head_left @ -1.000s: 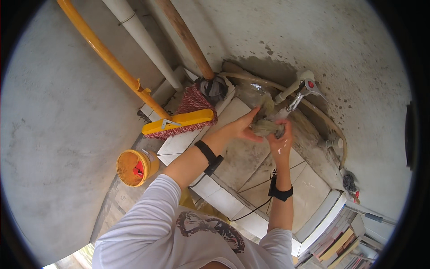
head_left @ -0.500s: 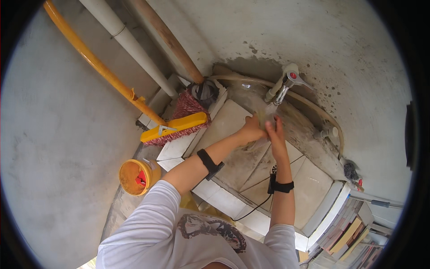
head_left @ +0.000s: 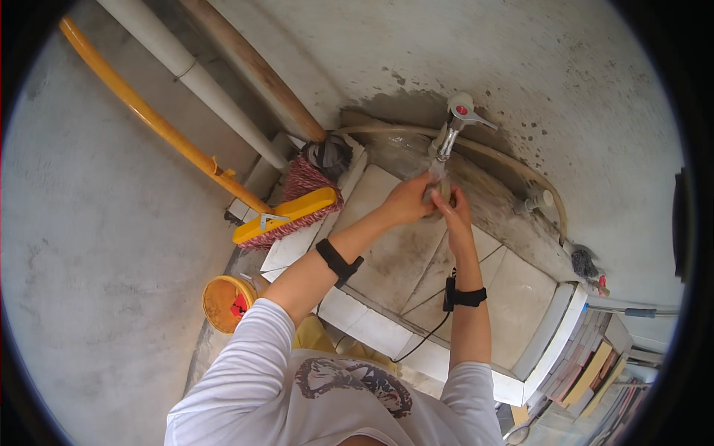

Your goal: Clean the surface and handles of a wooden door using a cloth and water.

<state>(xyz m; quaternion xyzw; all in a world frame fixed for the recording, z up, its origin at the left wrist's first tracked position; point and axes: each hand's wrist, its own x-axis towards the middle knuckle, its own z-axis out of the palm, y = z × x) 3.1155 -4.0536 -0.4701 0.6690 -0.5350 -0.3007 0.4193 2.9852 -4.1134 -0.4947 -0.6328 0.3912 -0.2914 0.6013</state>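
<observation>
Under the metal tap (head_left: 446, 145), my two hands meet around a small see-through thing (head_left: 440, 183). It looks like clear plastic or glass, and its exact kind is too blurred to make out. My left hand (head_left: 413, 197) grips its left side with bent fingers. On the right side, my right hand (head_left: 455, 207) has thumb and fingers closed on it. Water appears to run from the spout onto it. Both hands are above the tiled basin (head_left: 387, 245), near its back wall.
A mop with red-and-white strands and a yellow head (head_left: 286, 215) leans at the basin's left. On the floor stands a yellow bucket (head_left: 216, 305). A pale hose (head_left: 513, 167) runs along the back wall, beside a capped pipe (head_left: 543, 199). Stacked tiles (head_left: 587, 357) lie at the right.
Both hands have moved closer to the spout, raising the see-through thing to just beneath it. The whole view has shifted slightly.
</observation>
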